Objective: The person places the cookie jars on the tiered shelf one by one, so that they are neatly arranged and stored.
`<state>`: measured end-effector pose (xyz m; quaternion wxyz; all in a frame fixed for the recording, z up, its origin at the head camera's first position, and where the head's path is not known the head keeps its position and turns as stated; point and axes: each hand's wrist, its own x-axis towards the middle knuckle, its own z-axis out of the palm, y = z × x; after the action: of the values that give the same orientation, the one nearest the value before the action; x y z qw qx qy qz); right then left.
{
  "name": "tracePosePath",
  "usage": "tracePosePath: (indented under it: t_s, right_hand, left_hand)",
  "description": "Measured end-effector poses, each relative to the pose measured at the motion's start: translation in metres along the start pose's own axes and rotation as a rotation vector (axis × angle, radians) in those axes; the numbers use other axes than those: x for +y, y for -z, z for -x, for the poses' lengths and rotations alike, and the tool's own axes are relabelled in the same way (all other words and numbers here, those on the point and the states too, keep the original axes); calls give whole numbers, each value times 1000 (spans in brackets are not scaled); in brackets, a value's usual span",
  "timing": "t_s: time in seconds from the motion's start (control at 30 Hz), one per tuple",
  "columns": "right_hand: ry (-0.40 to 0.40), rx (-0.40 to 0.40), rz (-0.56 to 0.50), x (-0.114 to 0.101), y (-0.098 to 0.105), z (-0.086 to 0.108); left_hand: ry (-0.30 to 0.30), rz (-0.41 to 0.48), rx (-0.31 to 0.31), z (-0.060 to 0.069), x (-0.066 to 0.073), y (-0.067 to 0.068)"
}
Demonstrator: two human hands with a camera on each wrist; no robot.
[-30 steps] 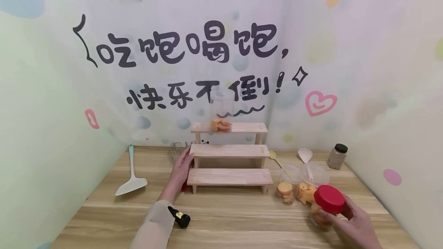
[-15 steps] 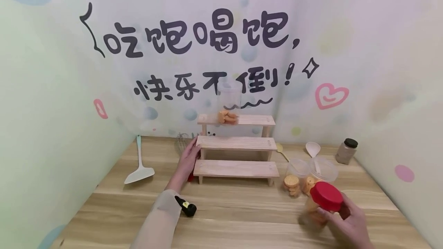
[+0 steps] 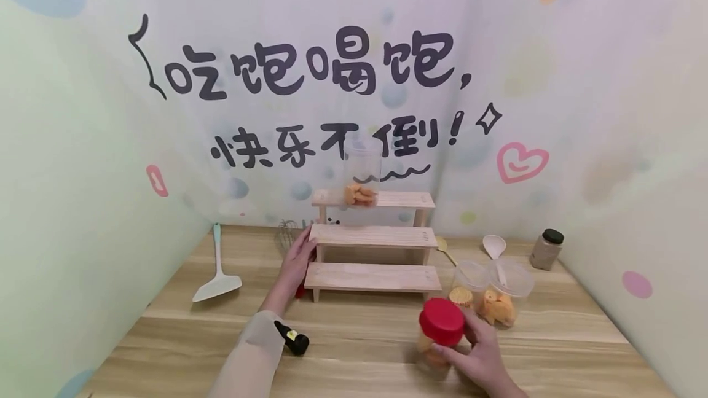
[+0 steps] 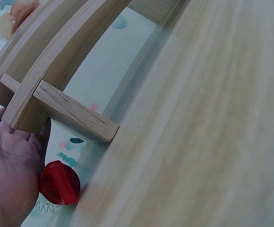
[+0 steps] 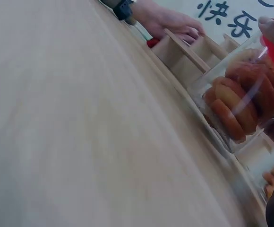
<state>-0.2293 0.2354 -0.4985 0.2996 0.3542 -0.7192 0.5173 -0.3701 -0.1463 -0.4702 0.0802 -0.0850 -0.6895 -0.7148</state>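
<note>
Note red-lidded jar point(image 3: 437, 331) at five o'clock from rack point(image 3: 373, 277), gripped in right hand point(image 3: 478, 354); note left hand point(image 3: 298, 257) clasping rack's nine-o'clock end; observe clear tub point(image 3: 362, 169) on top step point(image 3: 406, 199), twelve o'clock

- Rack point(image 3: 373, 276): mid-tabletop point(image 3: 177, 349), toward the back edge.
- Open jar point(image 3: 362, 164): on the rack's top tier, left of its middle, biscuits point(image 3: 361, 195) in the bottom.
- Left hand point(image 3: 298, 257): at the left end of the middle tier, touching it.
- Whisk point(image 3: 287, 233): left of the rack, behind the left hand, near the back edge.
- Spatula point(image 3: 218, 281): handle at the back left corner, blade toward the front.
- Lidded jar point(image 3: 441, 327): in the right hand point(image 3: 480, 352), before the rack's right end, biscuits inside.
- Two tubs point(image 3: 511, 284): side by side, right of the rack, biscuits in both.
- Spoon point(image 3: 445, 247): behind the left tub.
- Ladle point(image 3: 494, 245): behind the right tub.
- Bottle point(image 3: 547, 250): near the back right corner.
</note>
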Motion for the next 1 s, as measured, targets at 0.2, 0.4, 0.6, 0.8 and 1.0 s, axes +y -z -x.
tracePosePath:
  t_s: [0.2, 0.4, 0.6, 0.8, 1.0]
  right_hand:
    - [99, 43, -51, -18, -41, -36]
    - [182, 112, -53, -18, -62, -59]
    - [413, 148, 14, -13, -63, -108]
    - [262, 206, 158, -1, -53, -174]
    - [-100, 274, 182, 9, -54, -211]
  left_hand:
    - [-18, 16, -5, 0, -1, 3]
    - [-5, 16, -7, 1, 0, 1]
    - [-7, 15, -19, 1, -1, 1]
    - [-20, 28, -24, -2, 0, 2]
    - [-22, 33, -20, 1, -3, -2]
